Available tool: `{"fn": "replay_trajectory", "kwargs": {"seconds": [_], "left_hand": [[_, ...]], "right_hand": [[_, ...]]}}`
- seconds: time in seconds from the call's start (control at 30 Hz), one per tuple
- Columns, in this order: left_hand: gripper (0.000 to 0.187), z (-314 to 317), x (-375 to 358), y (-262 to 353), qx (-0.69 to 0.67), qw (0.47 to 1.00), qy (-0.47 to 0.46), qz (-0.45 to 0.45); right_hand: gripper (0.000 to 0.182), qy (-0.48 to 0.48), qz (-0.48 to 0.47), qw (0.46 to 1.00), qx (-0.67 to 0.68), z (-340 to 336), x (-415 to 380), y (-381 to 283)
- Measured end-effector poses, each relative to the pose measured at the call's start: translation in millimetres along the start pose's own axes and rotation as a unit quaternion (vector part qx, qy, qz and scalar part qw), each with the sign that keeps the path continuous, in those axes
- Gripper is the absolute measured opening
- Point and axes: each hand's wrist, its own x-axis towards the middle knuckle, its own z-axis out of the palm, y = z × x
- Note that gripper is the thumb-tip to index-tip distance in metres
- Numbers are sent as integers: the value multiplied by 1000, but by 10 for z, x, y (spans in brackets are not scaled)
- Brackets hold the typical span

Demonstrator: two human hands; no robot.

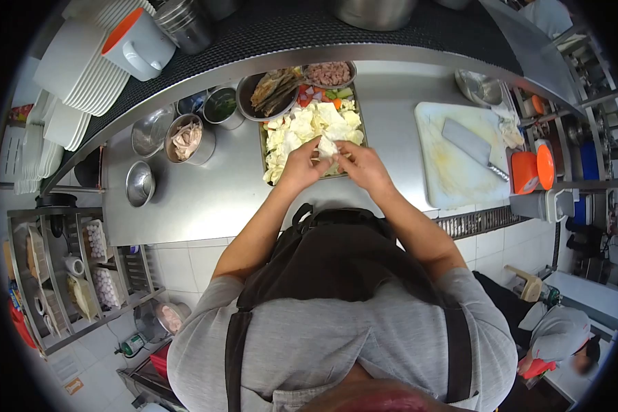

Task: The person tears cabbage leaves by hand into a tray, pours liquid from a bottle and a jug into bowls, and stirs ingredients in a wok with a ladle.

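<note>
My left hand (303,163) and my right hand (364,165) meet over the near part of a tray (363,130) heaped with pale yellow-white cabbage pieces (288,141). Between my fingertips is a whitish cabbage piece (328,147), pinched from both sides. Red, orange and green cut vegetables (323,95) show at the tray's far end. A bowl of dried brown fish or similar strips (276,90) overlaps the tray's far left corner, and a bowl of pinkish chopped meat (328,73) stands behind it.
Right of the tray, a cleaver (468,142) lies on a white cutting board (436,172). Metal bowls (140,184) and a pot of pale meat strips (187,141) stand left. An overhead shelf (288,56) crosses the far side. Another person (559,333) is behind me at right.
</note>
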Motion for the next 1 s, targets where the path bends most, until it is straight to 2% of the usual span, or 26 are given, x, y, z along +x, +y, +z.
{"fn": "replay_trajectory", "kwargs": {"seconds": [0.03,0.13,0.27,0.37,0.43,0.5,0.57,0.63,0.7,0.77,0.83,0.87,0.9,1.0], "left_hand": [[57,26,-52,26,-3,1000,5,0],[58,85,-135,152,55,997,41,34],[55,154,-208,191,105,994,32,26],[51,166,-84,-18,58,996,71,20],[50,126,58,-115,-175,981,77,-13],[50,-43,87,61,-152,986,67,-32],[51,-156,175,105,-110,988,95,-54],[52,-227,198,-5,-65,992,104,-29],[52,-267,113,50,2,996,86,-32],[53,-230,-26,66,8,998,56,-24],[54,-151,-185,114,-3,997,-57,-48],[46,-33,-262,100,-127,989,-60,-48],[46,-11,-301,108,-127,989,-59,-50],[40,-24,-383,129,-276,944,-80,-162]], "right_hand": [[35,-4,-2,1000,-4,29,-23,74],[29,6,-85,990,-113,40,-71,216],[28,-8,-74,987,-144,63,-131,280],[28,11,-79,987,-137,-6,-40,270],[28,79,12,996,-34,-101,67,217],[29,104,-19,992,-67,-154,155,323],[29,93,-127,970,-187,-209,178,249],[30,99,-103,979,-149,-213,124,159],[31,102,-79,985,-111,-173,51,117],[32,44,-38,996,-69,-98,-55,101],[33,27,-61,995,-69,12,-162,151],[34,-5,-55,997,-53,69,-224,148],[35,-37,-50,997,-38,106,-270,145],[38,-31,-48,998,-35,144,-375,96]]}}
